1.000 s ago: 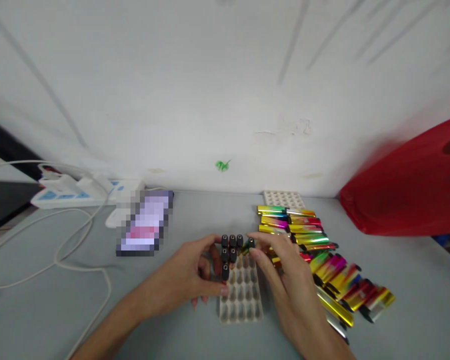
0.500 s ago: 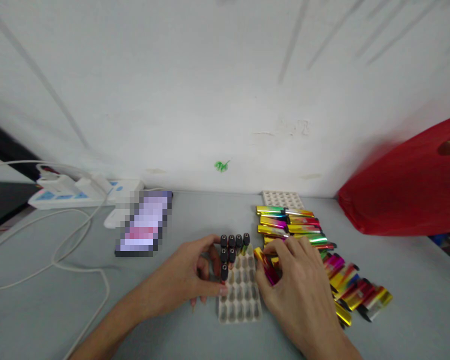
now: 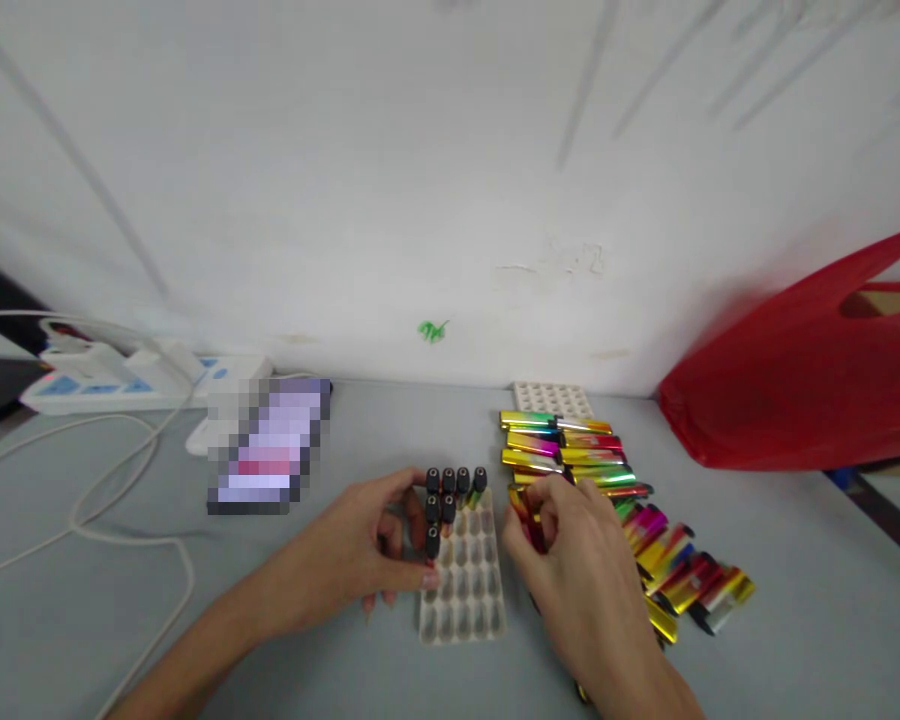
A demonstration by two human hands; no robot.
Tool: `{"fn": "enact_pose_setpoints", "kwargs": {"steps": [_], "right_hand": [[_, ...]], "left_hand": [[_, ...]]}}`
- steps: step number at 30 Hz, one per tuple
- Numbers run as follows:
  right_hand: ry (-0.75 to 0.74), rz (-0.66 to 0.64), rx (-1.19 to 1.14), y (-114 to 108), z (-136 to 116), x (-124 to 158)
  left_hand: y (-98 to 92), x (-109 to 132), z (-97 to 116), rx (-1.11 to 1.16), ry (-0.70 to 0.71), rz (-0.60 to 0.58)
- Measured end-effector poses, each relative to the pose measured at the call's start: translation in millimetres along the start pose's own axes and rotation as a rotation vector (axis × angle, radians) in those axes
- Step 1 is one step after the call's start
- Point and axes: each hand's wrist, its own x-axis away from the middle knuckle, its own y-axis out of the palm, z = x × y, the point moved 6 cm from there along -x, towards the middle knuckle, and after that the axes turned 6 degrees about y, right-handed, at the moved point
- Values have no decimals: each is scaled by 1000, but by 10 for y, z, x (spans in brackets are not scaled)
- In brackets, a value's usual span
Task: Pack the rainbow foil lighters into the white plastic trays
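Note:
A pale moulded tray [image 3: 463,600] with rows of hollows lies before me. Several lighters [image 3: 433,508] with black tops stand upright in its far and left hollows, while the near hollows are bare. My left hand [image 3: 379,545] curls around the tray's left edge, thumb on the rim and index finger beside the far-left lighter. Just right of the tray, my right hand [image 3: 577,560] pinches a shiny red-and-gold lighter [image 3: 523,505] between thumb and fingers. The hand covers part of it.
More foil-coloured lighters [image 3: 592,457] lie in a pile behind and right of my right hand. A second tray [image 3: 551,400] sits by the wall. A red bag [image 3: 802,380] stands right; a phone [image 3: 274,440], power strip [image 3: 229,375] and white cable [image 3: 131,540] are left.
My view has shifted slightly, so everything sits a little further left. The lighter in my right hand has turned more upright. My left hand keeps its place at the tray.

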Motion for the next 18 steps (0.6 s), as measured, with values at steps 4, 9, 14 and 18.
{"fn": "enact_pose_setpoints", "kwargs": {"steps": [4,9,14,18], "right_hand": [[180,-82,-480,-47,39,-26],[376,-189,-1105,-50,48,-83],[541,-425,-1564,14,-39,-50],[485,-593,-1612,3,-174,28]], "left_hand": [[0,4,6,-1,-1,-9],[12,18,0,-1,-13,-10],[7,21,8,12,6,-5],[9,3,-16,20,2,-19]]}}
